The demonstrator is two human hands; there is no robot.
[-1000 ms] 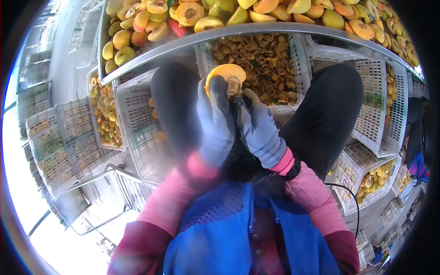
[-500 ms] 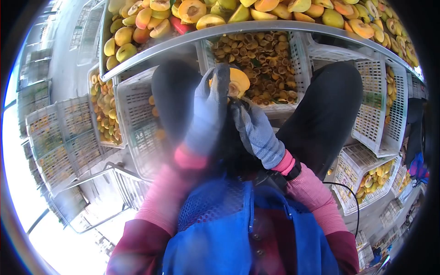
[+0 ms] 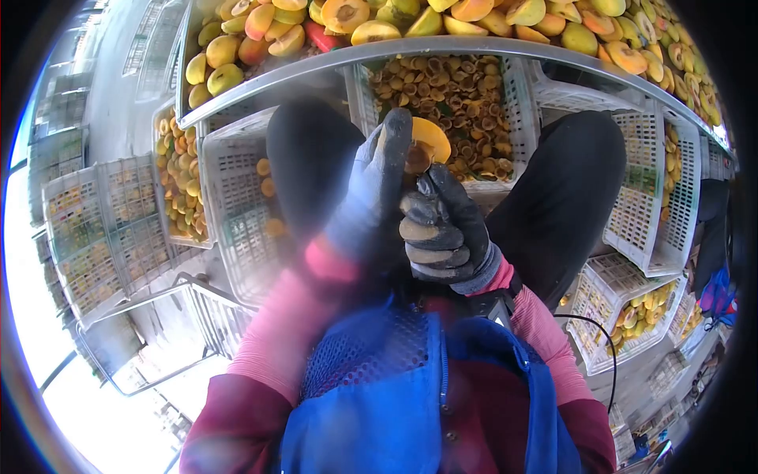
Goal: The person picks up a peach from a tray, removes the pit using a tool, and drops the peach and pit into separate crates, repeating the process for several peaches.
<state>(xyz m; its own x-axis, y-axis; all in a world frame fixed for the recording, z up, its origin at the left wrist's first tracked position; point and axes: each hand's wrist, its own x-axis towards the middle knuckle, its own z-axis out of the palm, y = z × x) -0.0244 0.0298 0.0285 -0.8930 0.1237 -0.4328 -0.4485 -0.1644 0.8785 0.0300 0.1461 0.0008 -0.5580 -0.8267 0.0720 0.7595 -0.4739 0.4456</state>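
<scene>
My left hand, in a grey glove with dark fingers, is closed on a yellow peach half. The cut face is turned towards me, and a brown pit area shows at its lower edge. Right beside the fruit, my right hand is curled into a fist, palm side up, with thumb and forefinger at the peach's lower rim. Something small and dark seems to stick out by the thumb, but the fingers hide most of it. Both hands are above my lap, between my knees.
A metal-edged table heaped with whole and halved peaches spans the front. Below it, between my knees, a white crate holds brown pit pieces. More crates with fruit stand left and right. A black cable hangs at right.
My right hand has rolled over, so its curled fingers now show instead of its back. The peach half has shifted slightly right and shows more of its cut face.
</scene>
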